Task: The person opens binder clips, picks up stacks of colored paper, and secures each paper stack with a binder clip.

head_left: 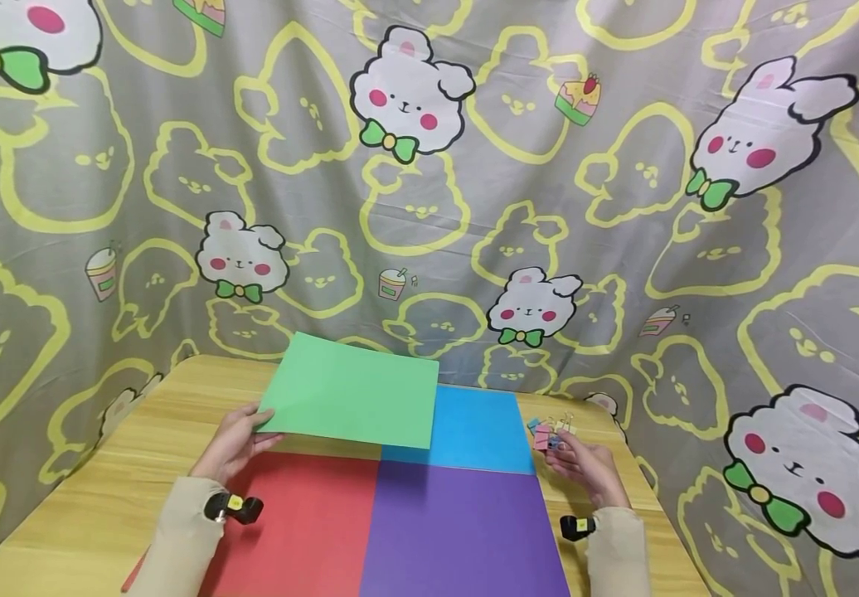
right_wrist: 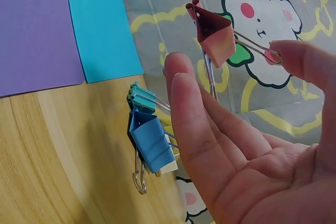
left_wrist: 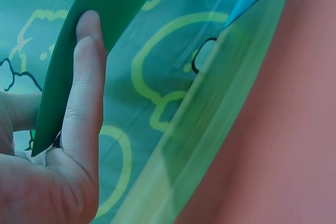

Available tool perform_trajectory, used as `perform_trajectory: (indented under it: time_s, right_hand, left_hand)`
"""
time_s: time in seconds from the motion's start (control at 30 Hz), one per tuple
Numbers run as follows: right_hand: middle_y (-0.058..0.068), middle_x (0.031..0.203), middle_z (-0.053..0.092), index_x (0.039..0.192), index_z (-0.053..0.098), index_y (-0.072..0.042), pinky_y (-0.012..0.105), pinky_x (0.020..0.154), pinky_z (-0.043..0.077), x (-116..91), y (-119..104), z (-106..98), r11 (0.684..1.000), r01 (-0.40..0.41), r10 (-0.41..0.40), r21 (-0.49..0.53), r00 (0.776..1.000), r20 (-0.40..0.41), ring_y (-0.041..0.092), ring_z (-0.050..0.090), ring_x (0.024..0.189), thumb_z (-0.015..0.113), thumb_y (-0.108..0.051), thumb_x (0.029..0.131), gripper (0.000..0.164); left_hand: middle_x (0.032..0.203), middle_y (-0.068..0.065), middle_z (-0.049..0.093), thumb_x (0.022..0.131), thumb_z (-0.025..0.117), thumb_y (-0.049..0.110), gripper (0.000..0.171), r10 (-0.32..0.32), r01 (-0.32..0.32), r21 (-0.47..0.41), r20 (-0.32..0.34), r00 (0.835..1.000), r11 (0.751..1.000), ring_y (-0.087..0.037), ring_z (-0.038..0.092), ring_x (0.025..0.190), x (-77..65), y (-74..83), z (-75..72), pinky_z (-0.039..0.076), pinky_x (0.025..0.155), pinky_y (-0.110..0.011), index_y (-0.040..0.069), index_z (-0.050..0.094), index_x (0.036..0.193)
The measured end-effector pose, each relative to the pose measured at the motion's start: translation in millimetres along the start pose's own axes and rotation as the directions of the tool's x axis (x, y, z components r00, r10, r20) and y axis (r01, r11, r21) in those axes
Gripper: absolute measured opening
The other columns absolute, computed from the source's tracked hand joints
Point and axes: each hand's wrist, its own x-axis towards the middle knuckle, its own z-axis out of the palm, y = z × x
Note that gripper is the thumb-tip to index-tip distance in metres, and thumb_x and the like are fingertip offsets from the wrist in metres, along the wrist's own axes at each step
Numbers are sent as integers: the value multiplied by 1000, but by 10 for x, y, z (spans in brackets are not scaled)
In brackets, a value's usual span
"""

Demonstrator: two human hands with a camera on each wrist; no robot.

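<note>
My left hand [head_left: 239, 444] grips a green sheet [head_left: 355, 394] by its left edge, holding it tilted above the table. In the left wrist view, two straight fingers [left_wrist: 84, 93] lie along one face of the sheet, with the thumb on the other side. Over at the right, my right hand [head_left: 586, 468] holds a pink binder clip [right_wrist: 219, 45] by its wire handles, the thumb on one handle. Below it on the table sit a blue binder clip [right_wrist: 155, 142] and a teal binder clip [right_wrist: 140, 98]; a pale yellow clip [right_wrist: 169, 168] is partly hidden.
Red [head_left: 310, 514], purple [head_left: 467, 531] and blue [head_left: 482, 427] sheets lie flat on the wooden table [head_left: 123, 464]. The green sheet hides part of the table behind it. A patterned curtain [head_left: 429, 191] hangs behind the table and along its sides.
</note>
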Motion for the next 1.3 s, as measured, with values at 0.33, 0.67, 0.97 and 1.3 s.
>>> perform_trajectory:
  time_s: [0.33,0.67,0.97,1.3]
  right_hand:
    - [12,96,79,132,52,16,29,83,64,39,37,50,1000,-8,8,-14,1000,3,18,78,86,67,-40,101,66]
    - [9,90,80,128,56,14,29,82,64,41,22,132,1000,7,-8,14,999,36,18,79,84,65,-34,102,56]
    - [10,95,80,126,57,10,31,85,64,2,4,181,1000,7,-7,5,999,38,18,79,86,66,-38,102,55]
    - [10,97,80,128,56,15,32,86,64,-4,-25,215,1000,9,-8,-23,999,38,17,78,88,64,-41,103,61]
  left_hand:
    - [94,10,70,111,44,15,64,-4,4,-17,-1,1000,1000,-7,76,84,-47,-77,74,64,81,-26,-10,10,160]
    - [97,10,68,112,42,13,66,-15,15,-36,-15,1000,999,-8,76,87,-54,-181,99,64,83,-28,-11,5,161]
    - [105,7,65,111,46,16,73,-16,16,-12,-15,1000,1000,-9,75,89,-75,-179,157,64,84,-31,-11,0,161]
    - [101,9,67,111,45,14,68,-13,13,-17,-13,1000,1000,-8,75,89,-67,-183,209,64,84,-30,-11,7,160]
